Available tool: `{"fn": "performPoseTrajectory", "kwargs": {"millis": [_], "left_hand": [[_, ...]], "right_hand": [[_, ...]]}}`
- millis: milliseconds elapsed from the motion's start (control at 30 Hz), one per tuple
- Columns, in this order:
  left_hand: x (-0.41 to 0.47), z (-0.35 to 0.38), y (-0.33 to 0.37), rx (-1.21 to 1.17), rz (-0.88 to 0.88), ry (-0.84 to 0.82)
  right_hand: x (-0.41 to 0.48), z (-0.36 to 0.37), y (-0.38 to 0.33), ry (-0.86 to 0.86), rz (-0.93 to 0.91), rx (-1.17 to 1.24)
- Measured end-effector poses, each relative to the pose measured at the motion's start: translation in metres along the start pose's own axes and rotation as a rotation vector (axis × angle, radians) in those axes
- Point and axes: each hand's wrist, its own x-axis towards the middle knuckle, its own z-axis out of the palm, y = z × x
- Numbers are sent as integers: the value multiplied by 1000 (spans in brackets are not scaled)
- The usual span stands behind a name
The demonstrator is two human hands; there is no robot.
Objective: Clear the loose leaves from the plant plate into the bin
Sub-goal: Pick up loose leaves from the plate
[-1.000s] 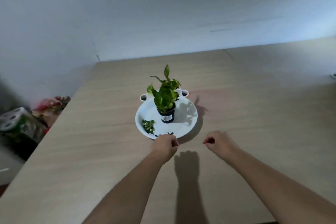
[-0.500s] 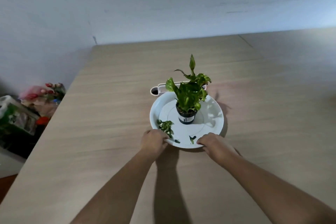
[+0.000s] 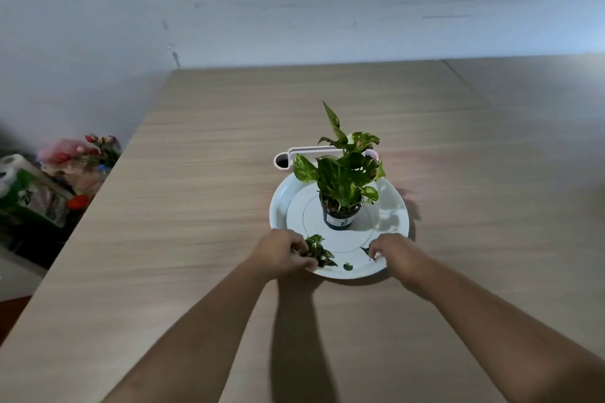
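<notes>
A round white plate (image 3: pixel 393 209) lies on the wooden table (image 3: pixel 203 193) and carries a small potted plant (image 3: pixel 340 186) in a dark pot. A clump of loose green leaves (image 3: pixel 317 250) lies on the plate's near left part. My left hand (image 3: pixel 281 253) rests on the near left rim with its fingers closed around that clump. A small leaf scrap (image 3: pixel 347 267) lies alone near the front rim. My right hand (image 3: pixel 394 253) is at the near right rim, fingertips pinching a dark leaf bit (image 3: pixel 366 251). No bin is visible.
A white and pink object (image 3: pixel 288 159) with a round hole lies just behind the plate. Off the table's left edge, on the floor, are flowers (image 3: pixel 82 149) and wrapped packages (image 3: pixel 29 196). A pale wall stands behind the table.
Both hands have moved from the table in front of the plate onto its near rim. The left hand has closed on the leaf clump, which shifted toward the front. The view moved closer.
</notes>
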Motion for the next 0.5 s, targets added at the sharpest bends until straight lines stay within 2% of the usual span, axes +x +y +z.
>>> {"fn": "performPoseTrajectory", "kwargs": {"millis": [100,200,300,500], "left_hand": [[11,-2,6,78,-6,25],[23,5,15,214,-20,-49],[35,12,21,316,-49,-97],[46,29,23,283,-54,-31]], "right_hand": [[12,-3,-7,56,40,9],[20,0,-10,103,45,3],[26,5,-11,75,30,2],[27,11,-15,80,28,-25]]}}
